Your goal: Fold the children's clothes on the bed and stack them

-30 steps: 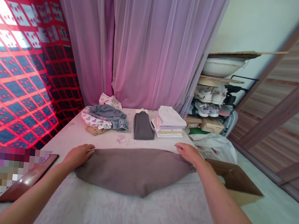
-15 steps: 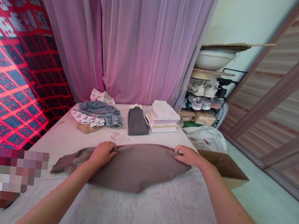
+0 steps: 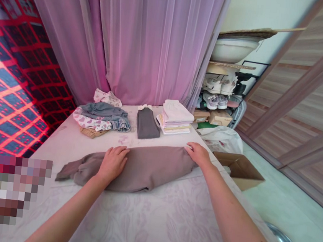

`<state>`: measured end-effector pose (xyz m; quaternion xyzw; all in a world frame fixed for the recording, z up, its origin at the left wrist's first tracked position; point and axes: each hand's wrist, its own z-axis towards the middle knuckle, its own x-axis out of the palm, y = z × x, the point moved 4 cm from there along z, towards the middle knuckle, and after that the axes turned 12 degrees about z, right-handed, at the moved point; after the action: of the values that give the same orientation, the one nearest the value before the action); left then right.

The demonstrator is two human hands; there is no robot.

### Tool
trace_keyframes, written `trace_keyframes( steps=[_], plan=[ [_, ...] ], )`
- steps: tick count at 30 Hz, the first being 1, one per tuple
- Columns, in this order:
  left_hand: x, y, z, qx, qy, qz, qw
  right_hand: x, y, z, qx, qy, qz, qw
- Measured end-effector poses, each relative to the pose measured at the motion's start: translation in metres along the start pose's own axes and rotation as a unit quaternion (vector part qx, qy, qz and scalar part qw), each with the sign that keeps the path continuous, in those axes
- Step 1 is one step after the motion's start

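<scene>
Floral bed (image 3: 144,227), L hand (image 3: 112,164) flat on mauve garment (image 3: 147,169), R hand (image 3: 198,154) flat at its end, cardboard box (image 3: 244,182) alongside

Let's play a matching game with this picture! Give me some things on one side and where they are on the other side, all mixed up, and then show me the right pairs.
Things:
1. Left hand
2. Cardboard box
3. Dark grey folded garment
4. Pale sneakers

Places:
A. On a shoe rack
B. On the bed, between the folded jeans and the stack of pale clothes
C. Beside the bed
D. On the taupe garment

Right pairs: 1-D, 2-C, 3-B, 4-A
</scene>
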<state>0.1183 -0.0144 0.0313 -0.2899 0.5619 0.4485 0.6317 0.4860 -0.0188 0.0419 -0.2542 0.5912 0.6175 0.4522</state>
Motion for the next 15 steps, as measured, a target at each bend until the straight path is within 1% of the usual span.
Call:
trace_keyframes(
  steps=[2, 3, 4, 5, 6, 7, 8, 9, 11, 13, 15],
  plan=[
    [0.002, -0.017, -0.006, 0.068, 0.017, -0.038, 0.997, -0.007, 0.014, -0.011, -0.040, -0.079, 0.009, 0.996],
    [0.006, -0.024, -0.009, 0.094, 0.035, -0.052, 0.994, -0.007, 0.024, -0.019, -0.074, -0.109, 0.021, 0.991],
    [0.010, -0.030, -0.010, 0.112, 0.054, -0.059, 0.990, -0.003, 0.036, -0.028, -0.114, -0.117, 0.034, 0.986],
    [0.014, -0.033, -0.010, 0.121, 0.069, -0.061, 0.988, 0.006, 0.049, -0.038, -0.160, -0.093, 0.045, 0.982],
    [0.019, -0.034, -0.010, 0.123, 0.080, -0.059, 0.987, 0.018, 0.060, -0.048, -0.208, -0.041, 0.044, 0.976],
    [0.023, -0.035, -0.009, 0.125, 0.086, -0.057, 0.987, 0.032, 0.069, -0.058, -0.241, 0.010, 0.029, 0.970],
    [0.026, -0.034, -0.008, 0.127, 0.089, -0.056, 0.986, 0.044, 0.072, -0.066, -0.249, 0.046, 0.006, 0.968],
    [0.029, -0.033, -0.007, 0.128, 0.090, -0.055, 0.986, 0.055, 0.073, -0.073, -0.241, 0.070, -0.016, 0.968],
    [0.032, -0.031, -0.006, 0.131, 0.091, -0.056, 0.986, 0.068, 0.067, -0.080, -0.214, 0.091, -0.048, 0.971],
    [0.033, -0.029, -0.006, 0.130, 0.088, -0.061, 0.986, 0.072, 0.062, -0.081, -0.200, 0.095, -0.057, 0.974],
    [0.033, -0.029, -0.006, 0.124, 0.085, -0.072, 0.986, 0.071, 0.062, -0.080, -0.195, 0.095, -0.051, 0.975]
  ],
)
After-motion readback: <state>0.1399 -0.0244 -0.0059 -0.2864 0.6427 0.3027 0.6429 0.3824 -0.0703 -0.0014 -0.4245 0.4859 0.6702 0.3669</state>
